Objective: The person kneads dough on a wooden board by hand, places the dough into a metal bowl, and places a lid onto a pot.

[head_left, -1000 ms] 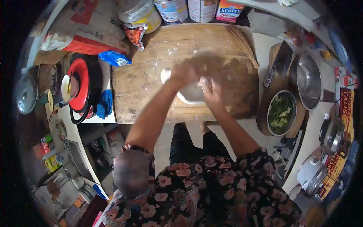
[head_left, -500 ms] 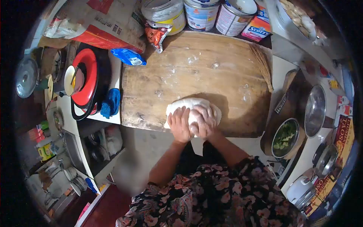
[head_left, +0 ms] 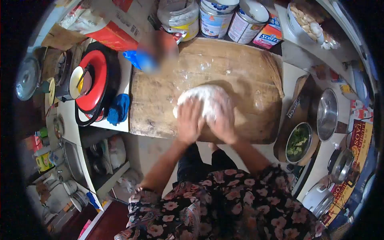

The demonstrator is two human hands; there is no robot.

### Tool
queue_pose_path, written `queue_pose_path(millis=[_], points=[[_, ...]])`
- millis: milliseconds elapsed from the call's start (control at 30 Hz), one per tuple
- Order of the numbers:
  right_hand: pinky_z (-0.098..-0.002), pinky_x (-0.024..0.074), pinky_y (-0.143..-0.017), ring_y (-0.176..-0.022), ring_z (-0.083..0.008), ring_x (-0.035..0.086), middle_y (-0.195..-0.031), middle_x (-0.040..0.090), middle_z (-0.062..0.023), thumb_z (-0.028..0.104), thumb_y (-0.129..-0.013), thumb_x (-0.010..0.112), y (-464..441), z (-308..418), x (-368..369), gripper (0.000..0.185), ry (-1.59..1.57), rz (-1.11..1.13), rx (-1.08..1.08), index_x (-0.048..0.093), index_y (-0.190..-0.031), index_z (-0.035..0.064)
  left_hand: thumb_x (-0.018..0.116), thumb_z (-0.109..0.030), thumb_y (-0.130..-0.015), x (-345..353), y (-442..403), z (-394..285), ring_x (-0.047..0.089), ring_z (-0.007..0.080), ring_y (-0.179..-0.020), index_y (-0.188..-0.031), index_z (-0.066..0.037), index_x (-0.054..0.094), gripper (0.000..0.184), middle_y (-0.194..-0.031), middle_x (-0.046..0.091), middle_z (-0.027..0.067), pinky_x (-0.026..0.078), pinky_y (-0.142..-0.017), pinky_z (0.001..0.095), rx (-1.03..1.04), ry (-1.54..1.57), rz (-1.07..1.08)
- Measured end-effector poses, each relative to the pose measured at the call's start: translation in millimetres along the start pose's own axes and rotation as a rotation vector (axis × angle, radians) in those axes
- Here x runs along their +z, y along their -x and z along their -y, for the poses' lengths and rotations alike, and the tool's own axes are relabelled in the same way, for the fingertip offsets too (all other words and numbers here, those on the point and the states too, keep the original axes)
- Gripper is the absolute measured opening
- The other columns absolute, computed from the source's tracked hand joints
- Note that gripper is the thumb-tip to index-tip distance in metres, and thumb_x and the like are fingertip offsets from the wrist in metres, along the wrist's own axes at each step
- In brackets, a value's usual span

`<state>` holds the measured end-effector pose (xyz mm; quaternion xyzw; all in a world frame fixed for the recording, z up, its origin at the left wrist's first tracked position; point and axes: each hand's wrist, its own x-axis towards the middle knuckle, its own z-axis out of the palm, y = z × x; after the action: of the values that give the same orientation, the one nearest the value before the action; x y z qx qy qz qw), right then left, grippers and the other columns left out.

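A floury white lump of dough [head_left: 206, 95] lies on the wooden board [head_left: 156, 92], near the middle of its front half. My left hand [head_left: 190, 120] presses on the dough's near left side, fingers stretched over it. On the near right side rests my right hand [head_left: 220, 120], its fingers laid over the dough and slightly blurred. Both palms are close together. The dough's underside is hidden.
A red basin [head_left: 101, 80], a bowl with a utensil [head_left: 76, 82] and a blue cloth [head_left: 118, 109] are at the left. Tins [head_left: 216, 24] and a Scott's box [head_left: 269, 36] line the back. At the right are a bowl of greens [head_left: 298, 143], a metal basin [head_left: 327, 114] and a straw brush [head_left: 272, 72].
Half a second ago the hands were bunched at the board's front edge; now the dough and both hands sit slightly farther back, with fingers more stretched. One second ago the hands were blurred above the board.
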<state>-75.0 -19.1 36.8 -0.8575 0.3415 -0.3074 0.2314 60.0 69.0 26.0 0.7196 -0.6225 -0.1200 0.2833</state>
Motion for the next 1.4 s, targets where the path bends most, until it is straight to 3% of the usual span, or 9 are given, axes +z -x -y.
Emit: queue_pose_path(millis=[233,500,567,800,933,1033,1133,1267,1400], points=[[-0.0552,0.0335,-0.097,-0.119,-0.0378,0.046,-0.128,0.049,-0.0195,0.034,-0.08,0.056,16.2,-22.9,45.6,0.047,0.16,-0.057,-0.035,0.057,-0.116,0.004,0.049,-0.028,-0.085,41.5,-14.1,39.5,0.038,0.0358,-0.129,-0.13,-0.002,0.045,0.052,-0.137,0.042,0.0184,0.021,-0.107,0.0542,0.186,-0.231,-0.093],[-0.0516,0.0384,-0.089,-0.107,-0.0374,0.051,-0.111,0.056,-0.0194,0.033,-0.081,0.057,-153.7,-77.9,51.8,0.037,0.172,0.021,0.27,0.059,-0.108,0.0079,0.053,-0.033,-0.08,25.4,-188.5,51.8,0.047,0.0356,-0.114,-0.125,-0.006,0.05,0.053,-0.12,0.053,0.0177,0.032,-0.099,0.0548,-0.202,-0.095,0.216],[-0.0525,0.0355,-0.094,-0.112,-0.0385,0.048,-0.117,0.054,-0.0198,0.031,-0.082,0.057,-165.9,-68.6,46.6,0.04,0.155,-0.141,0.278,0.057,-0.114,0.008,0.053,-0.031,-0.082,27.0,-195.7,58.6,0.045,0.0369,-0.118,-0.132,-0.007,0.044,0.056,-0.127,0.048,0.0197,0.032,-0.099,0.0529,-0.042,-0.223,-0.173],[-0.0525,0.0284,-0.103,-0.119,-0.0426,0.042,-0.129,0.046,-0.0198,0.033,-0.083,0.058,-90.0,-68.6,56.8,0.05,0.233,-0.163,-0.084,0.053,-0.126,0.0088,0.057,-0.036,-0.081,22.0,-139.5,82.7,0.043,0.0358,-0.12,-0.137,-0.012,0.041,0.063,-0.131,0.047,0.0176,0.029,-0.102,0.0543,0.35,-0.251,0.003],[-0.0499,0.04,-0.089,-0.105,-0.0357,0.053,-0.115,0.056,-0.0165,0.035,-0.081,0.061,-172.0,-121.9,69.1,0.04,0.197,0.037,0.116,0.059,-0.112,0.011,0.051,-0.043,-0.085,27.4,-220.1,90.2,0.052,0.0411,-0.109,-0.137,-0.013,0.04,0.061,-0.126,0.051,0.0208,0.038,-0.097,0.0514,0.007,-0.211,0.244],[-0.0488,0.0429,-0.083,-0.098,-0.0339,0.056,-0.109,0.059,-0.0151,0.039,-0.08,0.062,-198.5,-146.2,77.3,0.036,0.314,-0.099,0.002,0.061,-0.102,0.0105,0.04,-0.053,-0.09,32.8,-261.0,107.2,0.05,0.0425,-0.113,-0.135,-0.014,0.043,0.059,-0.128,0.051,0.0222,0.039,-0.098,0.0474,-0.124,0.032,0.273],[-0.0481,0.0419,-0.086,-0.101,-0.0355,0.054,-0.11,0.058,-0.0166,0.041,-0.081,0.062,-176.2,-131.0,69.2,0.038,0.103,-0.223,0.353,0.062,-0.104,0.0103,0.035,-0.064,-0.087,29.3,-247.8,109.4,0.046,0.0415,-0.121,-0.136,-0.012,0.041,0.071,-0.13,0.049,0.0232,0.036,-0.102,0.0453,-0.139,0.164,0.292],[-0.0459,0.0403,-0.091,-0.107,-0.0365,0.05,-0.111,0.057,-0.0189,0.044,-0.079,0.065,-145.4,-126.8,66.3,0.046,0.112,-0.225,0.256,0.061,-0.11,0.0098,0.036,-0.07,-0.084,21.9,-216.5,95.5,0.044,0.0428,-0.121,-0.14,-0.008,0.035,0.084,-0.129,0.047,0.0293,0.036,-0.102,0.045,-0.246,0.076,0.472],[-0.0444,0.0372,-0.095,-0.106,-0.0359,0.051,-0.11,0.059,-0.0165,0.026,-0.08,0.066,-99.5,-95.7,41.3,0.037,-0.076,-0.016,0.101,0.06,-0.111,0.0069,0.039,-0.068,-0.084,4.1,-116.7,53.2,0.045,0.0461,-0.118,-0.142,0.004,0.023,0.094,-0.127,0.044,0.0342,0.036,-0.101,0.0467,-0.365,0.134,0.483]])
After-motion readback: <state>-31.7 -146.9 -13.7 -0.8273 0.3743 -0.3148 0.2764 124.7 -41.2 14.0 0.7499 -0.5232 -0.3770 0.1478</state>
